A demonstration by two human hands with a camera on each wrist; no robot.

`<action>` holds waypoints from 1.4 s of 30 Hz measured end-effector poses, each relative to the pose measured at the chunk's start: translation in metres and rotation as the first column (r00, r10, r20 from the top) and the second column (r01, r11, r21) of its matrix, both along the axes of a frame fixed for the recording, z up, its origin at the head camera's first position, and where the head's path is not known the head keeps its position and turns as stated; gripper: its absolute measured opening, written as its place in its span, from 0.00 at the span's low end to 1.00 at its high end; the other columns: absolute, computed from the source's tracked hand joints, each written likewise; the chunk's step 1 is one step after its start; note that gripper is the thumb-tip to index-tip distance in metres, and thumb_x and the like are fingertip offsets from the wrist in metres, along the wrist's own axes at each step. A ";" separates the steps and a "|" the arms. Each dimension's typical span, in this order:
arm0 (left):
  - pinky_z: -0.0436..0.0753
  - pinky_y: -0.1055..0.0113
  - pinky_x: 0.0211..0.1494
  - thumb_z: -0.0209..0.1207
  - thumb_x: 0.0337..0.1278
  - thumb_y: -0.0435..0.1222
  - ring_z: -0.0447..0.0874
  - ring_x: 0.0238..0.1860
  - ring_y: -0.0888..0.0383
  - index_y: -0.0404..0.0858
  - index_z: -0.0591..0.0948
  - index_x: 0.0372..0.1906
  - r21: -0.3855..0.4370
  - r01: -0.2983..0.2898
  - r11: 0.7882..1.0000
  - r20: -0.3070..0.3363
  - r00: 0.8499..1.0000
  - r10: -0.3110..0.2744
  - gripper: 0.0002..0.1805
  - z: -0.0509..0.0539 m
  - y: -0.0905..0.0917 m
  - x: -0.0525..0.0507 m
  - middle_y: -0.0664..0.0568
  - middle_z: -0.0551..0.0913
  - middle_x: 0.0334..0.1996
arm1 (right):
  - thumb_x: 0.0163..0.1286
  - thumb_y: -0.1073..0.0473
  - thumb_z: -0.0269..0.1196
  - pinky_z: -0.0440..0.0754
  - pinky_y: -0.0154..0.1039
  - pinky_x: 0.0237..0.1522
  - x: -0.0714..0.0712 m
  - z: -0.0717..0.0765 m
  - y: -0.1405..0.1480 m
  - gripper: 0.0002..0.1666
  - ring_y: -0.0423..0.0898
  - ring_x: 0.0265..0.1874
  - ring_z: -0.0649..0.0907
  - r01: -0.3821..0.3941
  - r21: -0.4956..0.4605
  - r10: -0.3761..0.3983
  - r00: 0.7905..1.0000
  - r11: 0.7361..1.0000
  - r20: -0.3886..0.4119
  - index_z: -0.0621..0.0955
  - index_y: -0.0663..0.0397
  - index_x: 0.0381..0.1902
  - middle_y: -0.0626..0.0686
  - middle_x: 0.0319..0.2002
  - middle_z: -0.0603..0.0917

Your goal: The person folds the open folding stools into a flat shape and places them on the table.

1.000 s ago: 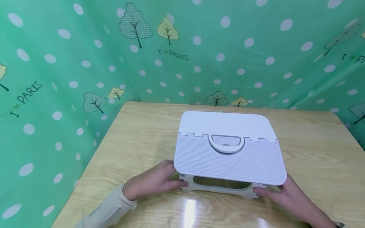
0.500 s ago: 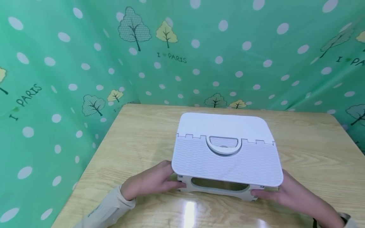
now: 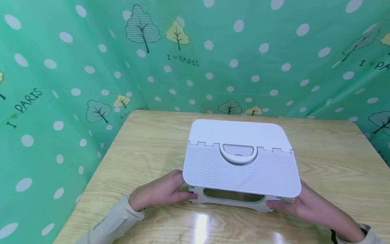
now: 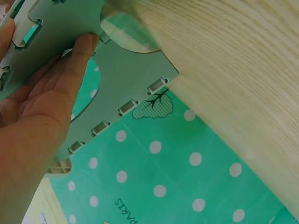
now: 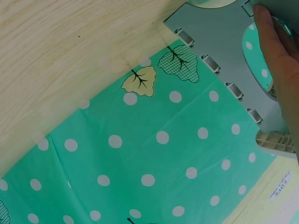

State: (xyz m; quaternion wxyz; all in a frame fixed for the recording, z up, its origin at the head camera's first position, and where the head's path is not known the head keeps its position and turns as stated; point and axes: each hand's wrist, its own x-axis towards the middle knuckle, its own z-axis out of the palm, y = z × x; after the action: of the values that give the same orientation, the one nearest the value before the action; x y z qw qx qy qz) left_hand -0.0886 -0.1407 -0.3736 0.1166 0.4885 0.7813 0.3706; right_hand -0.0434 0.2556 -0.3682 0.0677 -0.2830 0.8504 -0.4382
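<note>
A white folding step stool (image 3: 213, 169) stands on its legs on the wooden table, its ribbed top hinged across and a curved carry handle (image 3: 239, 158) lying flat in the middle. My left hand (image 3: 161, 192) grips the stool's left side, thumb on the front leg panel (image 3: 226, 202). On the opposite side, my right hand (image 3: 310, 206) grips likewise, its thumb at the front panel's right corner. The top hides most fingers in the head view. Each wrist view shows fingers reaching behind the front panel, against a side leg panel (image 4: 126, 70) with an oval cut-out.
The light wooden table (image 3: 146, 149) extends around the stool on all sides. Behind and to the left hangs a green dotted curtain (image 3: 210, 78) with printed trees. Light reflects off the table's front part.
The stool and both hands appear slightly further left in the view, partly because the head view has shifted. Both hands keep their hold on the stool.
</note>
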 end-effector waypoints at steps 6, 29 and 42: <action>0.75 0.67 0.65 0.64 0.64 0.37 0.76 0.62 0.63 0.48 0.58 0.78 -0.014 -0.010 1.000 0.004 1.000 0.010 0.41 0.001 0.000 0.001 0.57 0.70 0.71 | 0.58 0.61 0.74 0.75 0.29 0.53 -0.001 0.000 0.001 0.48 0.36 0.61 0.74 0.000 0.003 0.000 1.000 1.000 0.009 0.65 0.40 0.73 0.45 0.64 0.76; 0.74 0.66 0.66 0.64 0.64 0.37 0.74 0.64 0.63 0.49 0.60 0.77 -0.007 0.011 1.000 0.026 1.000 -0.010 0.40 -0.004 -0.002 -0.001 0.58 0.70 0.70 | 0.63 0.61 0.71 0.77 0.29 0.51 -0.001 -0.005 0.004 0.44 0.37 0.57 0.78 -0.016 -0.038 0.020 0.995 0.999 0.098 0.65 0.40 0.73 0.45 0.62 0.78; 0.74 0.67 0.66 0.64 0.64 0.36 0.75 0.63 0.62 0.45 0.60 0.77 0.009 0.033 0.999 -0.018 0.999 -0.033 0.39 -0.003 -0.001 -0.002 0.55 0.71 0.70 | 0.64 0.63 0.70 0.80 0.32 0.48 -0.003 -0.004 0.005 0.45 0.38 0.55 0.79 -0.055 -0.059 0.061 0.993 0.997 0.105 0.63 0.44 0.74 0.46 0.63 0.77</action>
State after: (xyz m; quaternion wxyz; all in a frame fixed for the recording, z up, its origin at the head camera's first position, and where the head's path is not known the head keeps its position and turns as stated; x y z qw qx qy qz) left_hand -0.0903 -0.1421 -0.3766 0.1134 0.5051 0.7725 0.3679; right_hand -0.0462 0.2605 -0.3724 0.1178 -0.2854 0.8244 -0.4743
